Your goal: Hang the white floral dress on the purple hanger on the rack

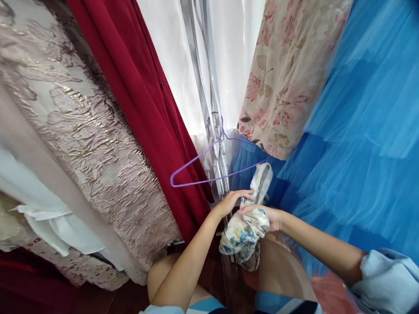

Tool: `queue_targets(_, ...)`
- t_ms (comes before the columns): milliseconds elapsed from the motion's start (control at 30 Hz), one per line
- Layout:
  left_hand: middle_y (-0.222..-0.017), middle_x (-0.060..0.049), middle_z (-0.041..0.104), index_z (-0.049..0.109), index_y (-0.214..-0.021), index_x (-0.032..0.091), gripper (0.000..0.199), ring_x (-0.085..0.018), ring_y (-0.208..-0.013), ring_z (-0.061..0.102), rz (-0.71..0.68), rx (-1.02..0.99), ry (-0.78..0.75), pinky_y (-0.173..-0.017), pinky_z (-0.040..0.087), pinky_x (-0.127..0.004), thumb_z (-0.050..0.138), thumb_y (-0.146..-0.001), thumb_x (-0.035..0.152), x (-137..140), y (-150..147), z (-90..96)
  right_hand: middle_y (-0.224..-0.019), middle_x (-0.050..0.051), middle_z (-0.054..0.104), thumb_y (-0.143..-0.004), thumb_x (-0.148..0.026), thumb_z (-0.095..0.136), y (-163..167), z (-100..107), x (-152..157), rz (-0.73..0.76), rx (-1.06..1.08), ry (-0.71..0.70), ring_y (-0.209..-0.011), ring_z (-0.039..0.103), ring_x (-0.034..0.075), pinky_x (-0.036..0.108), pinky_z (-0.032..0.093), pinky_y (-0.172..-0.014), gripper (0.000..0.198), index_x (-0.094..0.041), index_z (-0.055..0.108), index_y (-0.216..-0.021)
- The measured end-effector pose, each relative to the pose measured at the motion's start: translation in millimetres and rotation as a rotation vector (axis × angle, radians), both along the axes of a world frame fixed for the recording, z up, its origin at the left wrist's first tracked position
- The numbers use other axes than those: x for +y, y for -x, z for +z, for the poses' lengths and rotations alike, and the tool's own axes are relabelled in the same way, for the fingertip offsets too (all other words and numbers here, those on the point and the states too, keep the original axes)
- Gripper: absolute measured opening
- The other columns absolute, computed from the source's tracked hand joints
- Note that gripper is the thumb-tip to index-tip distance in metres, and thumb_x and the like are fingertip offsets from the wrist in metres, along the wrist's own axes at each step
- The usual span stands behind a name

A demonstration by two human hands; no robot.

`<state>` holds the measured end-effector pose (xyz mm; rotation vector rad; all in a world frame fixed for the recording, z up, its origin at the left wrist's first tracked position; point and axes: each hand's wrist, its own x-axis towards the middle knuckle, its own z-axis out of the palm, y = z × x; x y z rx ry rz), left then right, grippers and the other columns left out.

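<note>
A purple hanger (pixel 196 184) hangs by its hook from a metal stand, tilted in front of me. Over its right end loops a strap-like part of a white floral garment (pixel 244 233) with blue and yellow print. The rest of that garment is bunched up below the hanger. My left hand (pixel 233 202) closes on the garment's narrow upper part, its fingers reaching to the right. Just below, my right hand (pixel 269 217) grips the bunched cloth from the right side, fingers pointing left. Folds of cloth partly hide the fingertips of both hands.
The metal stand (pixel 209 83) rises before a white curtain (pixel 163 30). Left of it hang a dark red cloth (pixel 131 87) and a shiny pink textured garment (pixel 91 126). A beige floral garment (pixel 278 87) and blue tulle (pixel 369 131) hang on the right. My bent legs are below.
</note>
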<state>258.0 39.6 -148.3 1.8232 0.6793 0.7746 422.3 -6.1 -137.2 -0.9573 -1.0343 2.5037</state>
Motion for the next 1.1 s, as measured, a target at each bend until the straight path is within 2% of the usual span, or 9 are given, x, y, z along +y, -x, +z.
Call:
queue_targets(100, -0.131, -0.007, 0.065, 0.077, -0.091, 0.016, 0.037, -0.023, -0.127, 0.055, -0.029, 0.138, -0.067, -0.110, 0.037, -0.034, 0.043, -0.077, 0.013, 11, -17, -14.4, -0.077, 0.006, 0.075, -0.073, -0.019, 0.066, -9, 8, -12, 0.075, -0.154, -0.013, -0.066, 0.070, 0.013, 0.021, 0.055, -0.068, 0.016, -0.009, 0.072, -0.083)
queue_targets(233, -0.092, -0.004, 0.075, 0.074, -0.079, 0.014, 0.028, -0.025, -0.094, 0.066, -0.082, 0.317, -0.032, -0.086, 0.049, -0.031, 0.051, -0.064, 0.008, -5, -19, -42.0, -0.067, 0.002, 0.072, -0.060, -0.014, 0.067, -26, 18, -18, 0.089, -0.240, -0.179, -0.058, 0.066, 0.012, 0.019, 0.050, -0.055, 0.012, -0.014, 0.069, -0.072)
queue_targets(367, -0.072, 0.000, 0.069, 0.069, -0.074, 0.016, 0.017, -0.018, -0.069, 0.059, -0.093, 0.458, 0.031, -0.066, 0.046, -0.026, 0.060, -0.061, 0.009, -45, 20, -60.6, -0.063, 0.001, 0.070, -0.060, -0.019, 0.067, -56, 25, -4, -0.011, -0.274, -0.296, -0.058, 0.064, 0.014, 0.020, 0.047, -0.053, 0.008, -0.016, 0.066, -0.068)
queue_targets(467, -0.063, 0.002, 0.061, 0.065, -0.068, 0.015, 0.006, -0.014, -0.059, 0.052, -0.050, 0.551, 0.100, -0.057, 0.040, -0.023, 0.067, -0.063, 0.017, -65, 69, -56.8, -0.066, 0.002, 0.070, -0.063, -0.023, 0.065, -74, 29, 14, -0.100, -0.294, -0.409, -0.060, 0.063, 0.016, 0.023, 0.046, -0.056, 0.010, -0.016, 0.068, -0.069)
queue_targets(633, -0.085, -0.002, 0.069, 0.069, -0.091, 0.014, 0.028, -0.019, -0.076, 0.059, 0.139, 0.538, 0.142, -0.069, 0.045, -0.025, 0.060, -0.082, 0.038, -67, 148, -4.0, -0.066, 0.001, 0.063, -0.068, -0.029, 0.066, -74, 45, 54, -0.316, -0.449, -0.979, -0.058, 0.054, 0.014, 0.024, 0.040, -0.055, 0.017, -0.013, 0.067, -0.075)
queue_targets(800, -0.081, -0.001, 0.067, 0.065, -0.083, 0.016, 0.026, -0.021, -0.079, 0.060, 0.596, 0.522, -0.187, -0.075, 0.046, -0.029, 0.057, -0.083, 0.041, -53, 185, 66.9, -0.068, -0.004, 0.059, -0.075, -0.024, 0.059, -49, 60, 95, -0.507, -0.551, -1.453, -0.056, 0.047, 0.013, 0.024, 0.037, -0.056, 0.055, -0.019, 0.058, -0.130)
queue_targets(900, -0.090, -0.003, 0.070, 0.066, -0.090, 0.018, 0.023, -0.022, -0.085, 0.062, 0.762, 0.522, -0.340, -0.084, 0.047, -0.032, 0.056, -0.082, 0.037, -37, 195, 93.4, -0.062, -0.004, 0.056, -0.085, -0.032, 0.054, -34, 59, 110, -0.443, -0.647, -1.563, -0.055, 0.045, 0.014, 0.025, 0.035, -0.058, 0.048, -0.020, 0.061, -0.131)
queue_targets(967, -0.104, -0.006, 0.071, 0.067, -0.100, 0.017, 0.031, -0.024, -0.095, 0.064, 0.806, 0.425, -0.362, -0.091, 0.047, -0.035, 0.059, -0.080, 0.039, -24, 194, 104.9, -0.068, -0.001, 0.061, -0.090, -0.040, 0.049, -27, 54, 113, -0.431, -0.676, -1.578, -0.061, 0.051, 0.015, 0.026, 0.037, -0.062, 0.035, -0.019, 0.070, -0.110)
queue_targets(1100, -0.117, -0.010, 0.067, 0.064, -0.112, 0.016, 0.038, -0.024, -0.105, 0.062, 0.817, 0.275, -0.478, -0.097, 0.046, -0.037, 0.058, -0.083, 0.041, -1, 167, 123.5, -0.068, 0.000, 0.062, -0.095, -0.049, 0.043, -14, 41, 99, -0.459, -0.672, -1.581, -0.065, 0.055, 0.016, 0.025, 0.036, -0.061, 0.041, -0.019, 0.067, -0.082)
